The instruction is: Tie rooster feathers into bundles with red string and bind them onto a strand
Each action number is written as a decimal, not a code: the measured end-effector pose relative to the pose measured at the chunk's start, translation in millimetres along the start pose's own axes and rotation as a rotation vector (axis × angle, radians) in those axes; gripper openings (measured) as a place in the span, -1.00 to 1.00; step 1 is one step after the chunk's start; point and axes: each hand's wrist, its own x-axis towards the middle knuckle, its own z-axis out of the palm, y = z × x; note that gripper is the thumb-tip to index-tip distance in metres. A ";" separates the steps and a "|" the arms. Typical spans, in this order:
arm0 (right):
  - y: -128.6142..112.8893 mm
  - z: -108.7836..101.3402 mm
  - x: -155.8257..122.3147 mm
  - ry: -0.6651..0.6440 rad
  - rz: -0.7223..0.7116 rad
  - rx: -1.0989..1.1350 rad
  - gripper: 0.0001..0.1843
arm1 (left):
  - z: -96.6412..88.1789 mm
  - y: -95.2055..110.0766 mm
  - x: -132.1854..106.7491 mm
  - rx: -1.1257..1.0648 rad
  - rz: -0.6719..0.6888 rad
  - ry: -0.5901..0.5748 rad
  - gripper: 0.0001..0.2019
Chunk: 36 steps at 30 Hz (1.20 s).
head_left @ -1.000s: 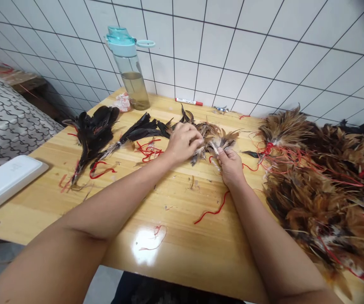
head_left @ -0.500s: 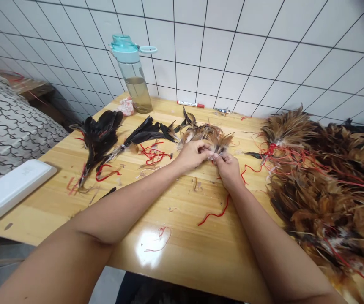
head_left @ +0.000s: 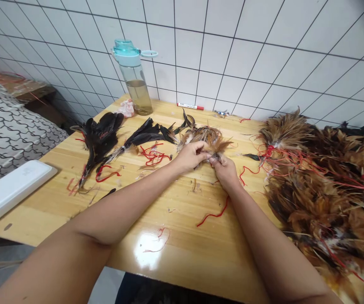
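The left hand [head_left: 192, 157] has joined the right hand [head_left: 227, 171] at the brown feathers [head_left: 221, 146].

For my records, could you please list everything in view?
Feather tuft: one, brown, centre
Feather heap: one, brown, behind the tuft
Feather bunches: several, black, left and centre
Feather piles: several, brown, right
Strings: many, red, scattered
Bottle: one, clear with turquoise lid, back left
Crumpled tissue: one, pinkish white, beside bottle
Marker: one, white-red, back edge
Small item: one, blue-white, right of marker
Oblong object: one, white, left edge
Cloth: one, white, dark-patterned, far left
Table: one, light wood, centre
Tiled wall: one, white, behind
Forearms: two, bare, lower half
Left grip: one, closed on tuft
Right grip: one, closed on tuft
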 end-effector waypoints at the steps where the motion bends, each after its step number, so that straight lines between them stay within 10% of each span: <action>1: -0.4 -0.3 -0.1 -0.005 -0.001 -0.014 -0.77 | -0.1 -0.1 -0.1 0.007 0.004 -0.004 -0.88; 23: -7.2 -1.4 -2.5 -0.169 -0.151 -0.273 -0.78 | -0.4 -6.6 -1.9 -0.300 -0.099 -0.114 -0.72; 36: 1.0 5.0 -11.4 -0.021 -0.064 -0.563 -0.78 | 5.6 8.5 -9.0 0.344 0.112 0.065 -0.79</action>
